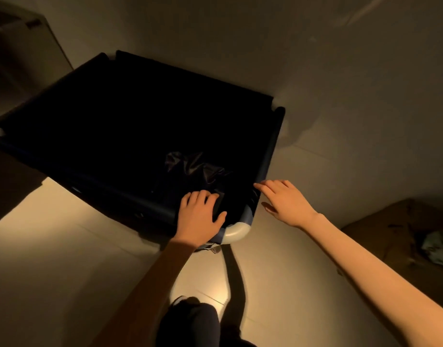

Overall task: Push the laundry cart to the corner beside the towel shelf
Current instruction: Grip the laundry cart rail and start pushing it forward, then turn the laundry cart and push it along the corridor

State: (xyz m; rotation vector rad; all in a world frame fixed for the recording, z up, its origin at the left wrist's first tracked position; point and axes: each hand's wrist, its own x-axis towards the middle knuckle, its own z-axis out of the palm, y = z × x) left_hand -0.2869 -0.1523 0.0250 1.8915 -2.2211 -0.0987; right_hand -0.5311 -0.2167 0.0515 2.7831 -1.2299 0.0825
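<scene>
Below, crumpled dark material [197, 166] in laundry cart [269, 149]; left hand [199, 219] fingers round rim, right hand [286, 201] fingers straight.

Pale tiled floor, dim at the edges and brightly lit in the lower centre.

The floor [65, 246] fills most of the frame, with faint tile joints running across it. The dark laundry cart [269, 154] stands on it at centre left. A dark strap [236, 276] trails from the cart's near corner down across the lit tiles. At the right edge a brown cardboard box [390, 229] sits on the floor, apart from the cart.
</scene>
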